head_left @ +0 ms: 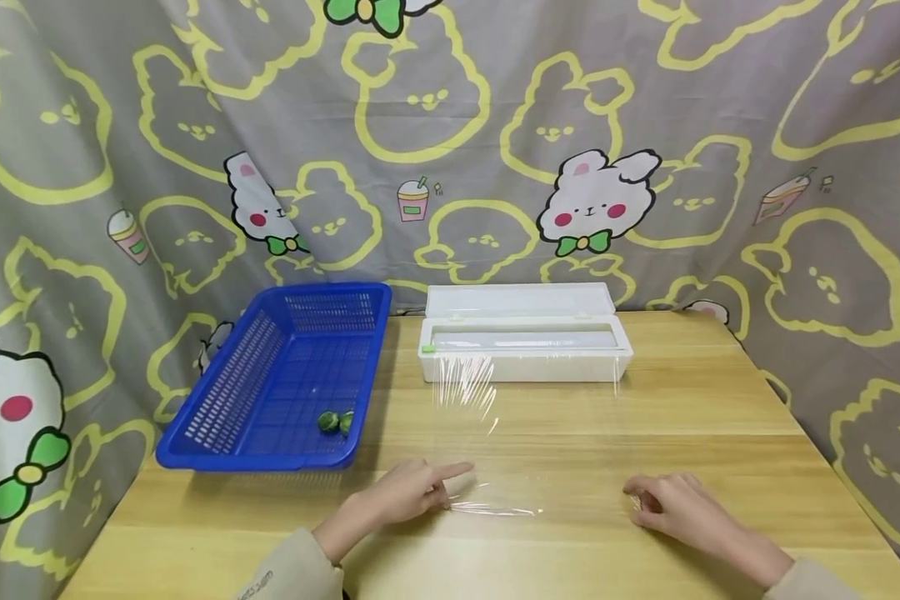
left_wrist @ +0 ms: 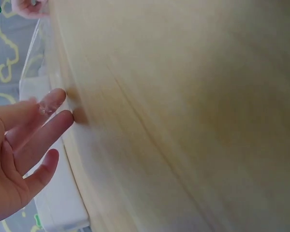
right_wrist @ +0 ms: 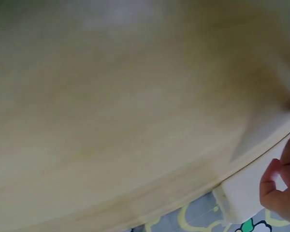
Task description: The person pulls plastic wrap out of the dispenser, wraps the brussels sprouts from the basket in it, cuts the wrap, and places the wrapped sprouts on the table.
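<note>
Head view: a thin, clear plastic film [head_left: 528, 442] runs from the long white rectangular box [head_left: 525, 321] across the pale wood-grain table [head_left: 727, 408] on my side of it, glinting and creased near the box. My left hand [head_left: 412, 492], in front of the box's left end, pinches one near corner; the left wrist view shows crumpled film between thumb and fingertip, the other fingers spread. My right hand [head_left: 682, 510], in front of the box's right end, has thumb and forefinger curled together, apparently on the opposite corner; its own wrist view crops the contact. To the left of the box, a blue perforated plastic basket [head_left: 258, 462] holds small round green vegetables [head_left: 328, 422]. Handling estimate: the film should be nearly weightless, limp, slick yet clingy, apt to wrinkle, fold onto itself or tear under uneven pull. Best hold: both corners of the edge farthest from the box, light thumb-and-forefinger pinches, tension kept even, fingertips off the middle.
</note>
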A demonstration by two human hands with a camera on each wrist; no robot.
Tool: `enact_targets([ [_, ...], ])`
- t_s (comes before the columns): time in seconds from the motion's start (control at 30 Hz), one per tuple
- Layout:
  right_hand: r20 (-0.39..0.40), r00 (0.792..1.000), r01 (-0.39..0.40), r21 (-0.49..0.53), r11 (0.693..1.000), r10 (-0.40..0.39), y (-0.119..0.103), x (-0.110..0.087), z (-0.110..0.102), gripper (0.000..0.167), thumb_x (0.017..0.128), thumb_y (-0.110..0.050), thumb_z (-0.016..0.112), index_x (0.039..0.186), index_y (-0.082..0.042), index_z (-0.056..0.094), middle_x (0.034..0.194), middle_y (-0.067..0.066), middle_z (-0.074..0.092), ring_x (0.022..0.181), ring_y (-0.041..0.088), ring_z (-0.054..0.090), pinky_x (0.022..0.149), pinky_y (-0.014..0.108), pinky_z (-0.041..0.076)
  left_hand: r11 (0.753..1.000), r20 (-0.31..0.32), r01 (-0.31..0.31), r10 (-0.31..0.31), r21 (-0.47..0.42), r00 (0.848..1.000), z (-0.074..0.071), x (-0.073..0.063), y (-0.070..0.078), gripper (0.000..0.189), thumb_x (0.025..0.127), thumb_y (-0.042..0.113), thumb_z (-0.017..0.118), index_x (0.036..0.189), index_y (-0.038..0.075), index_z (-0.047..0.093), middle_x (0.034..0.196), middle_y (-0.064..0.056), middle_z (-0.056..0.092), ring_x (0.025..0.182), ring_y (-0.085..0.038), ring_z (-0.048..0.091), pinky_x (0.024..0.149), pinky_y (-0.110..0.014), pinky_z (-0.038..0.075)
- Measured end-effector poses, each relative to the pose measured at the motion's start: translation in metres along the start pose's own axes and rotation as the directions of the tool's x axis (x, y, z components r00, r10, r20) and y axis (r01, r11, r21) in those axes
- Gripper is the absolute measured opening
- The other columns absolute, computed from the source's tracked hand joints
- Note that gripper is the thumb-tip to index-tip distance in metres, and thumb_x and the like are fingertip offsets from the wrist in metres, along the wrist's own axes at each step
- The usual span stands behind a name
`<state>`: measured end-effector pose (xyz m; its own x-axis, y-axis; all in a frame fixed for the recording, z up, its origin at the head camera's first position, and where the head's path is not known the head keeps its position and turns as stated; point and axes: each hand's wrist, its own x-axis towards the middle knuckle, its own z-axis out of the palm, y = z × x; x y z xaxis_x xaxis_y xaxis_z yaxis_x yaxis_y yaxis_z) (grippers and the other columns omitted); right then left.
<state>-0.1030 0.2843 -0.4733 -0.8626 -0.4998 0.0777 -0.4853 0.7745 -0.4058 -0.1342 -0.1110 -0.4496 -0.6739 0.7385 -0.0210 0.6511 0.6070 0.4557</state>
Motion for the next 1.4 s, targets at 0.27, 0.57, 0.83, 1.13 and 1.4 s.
enact_targets([
  [0.27, 0.048, 0.998, -0.043, -0.063, 0.997, 0.046, -0.0044, -0.0025, -0.0017, 0.03, 0.074, -0.026, 0.072, 0.098, -0.014, 0.059, 0.059, -0.022, 0.035, 0.053, -0.007, 0.031, 0.063, 0.03, 0.027, 0.994, -0.049, 0.081, -0.084, -0.068, 0.995, 0.0028, 0.0047, 0.0003, 0.066, 0.08, 0.006, 0.066, 0.139, 0.009, 0.037, 0.067, 0.007, 0.065, 0.055, 0.003, 0.051, 0.062, -0.018, 0.046],
  [0.57, 0.068, 0.997, -0.018, -0.051, 0.999, 0.022, -0.0053, -0.0003, -0.0049, 0.037, 0.073, -0.026, 0.072, 0.103, -0.009, 0.058, 0.059, -0.022, 0.037, 0.052, -0.006, 0.032, 0.062, 0.031, 0.029, 0.997, -0.006, 0.026, -0.026, 0.068, 1.0, 0.0006, 0.0082, 0.0032, 0.075, 0.072, 0.021, 0.075, 0.138, 0.013, 0.039, 0.063, 0.013, 0.059, 0.057, 0.003, 0.049, 0.067, -0.021, 0.045],
  [0.83, 0.076, 0.997, -0.009, -0.05, 0.999, 0.013, -0.0053, -0.0006, -0.0063, 0.039, 0.073, -0.026, 0.072, 0.104, -0.008, 0.057, 0.059, -0.022, 0.037, 0.052, -0.006, 0.032, 0.06, 0.028, 0.027, 0.997, -0.006, 0.034, -0.034, 0.066, 0.999, 0.0027, 0.0091, 0.0026, 0.069, 0.073, 0.007, 0.072, 0.135, 0.013, 0.043, 0.064, 0.013, 0.063, 0.059, 0.004, 0.051, 0.068, -0.021, 0.045],
  [1.13, 0.081, 0.997, -0.014, -0.043, 0.999, 0.017, -0.0053, 0.0001, -0.0058, 0.04, 0.073, -0.027, 0.072, 0.105, -0.009, 0.056, 0.06, -0.022, 0.037, 0.053, -0.006, 0.032, 0.061, 0.03, 0.027, 0.988, 0.032, 0.021, -0.027, 0.156, 0.999, 0.0025, 0.0086, 0.0014, 0.08, 0.069, 0.024, 0.077, 0.138, 0.015, 0.038, 0.067, 0.013, 0.059, 0.061, 0.001, 0.049, 0.068, -0.02, 0.044],
  [1.4, 0.09, 0.996, -0.013, -0.036, 0.999, 0.017, -0.004, -0.001, -0.0066, 0.042, 0.073, -0.028, 0.072, 0.106, -0.009, 0.055, 0.061, -0.021, 0.037, 0.054, -0.006, 0.031, 0.06, 0.027, 0.025, 0.975, -0.028, -0.004, 0.011, 0.22, 1.0, 0.0047, 0.0058, -0.001, 0.069, 0.071, 0.012, 0.075, 0.132, 0.013, 0.045, 0.063, 0.013, 0.058, 0.059, -0.001, 0.05, 0.063, -0.022, 0.045],
])
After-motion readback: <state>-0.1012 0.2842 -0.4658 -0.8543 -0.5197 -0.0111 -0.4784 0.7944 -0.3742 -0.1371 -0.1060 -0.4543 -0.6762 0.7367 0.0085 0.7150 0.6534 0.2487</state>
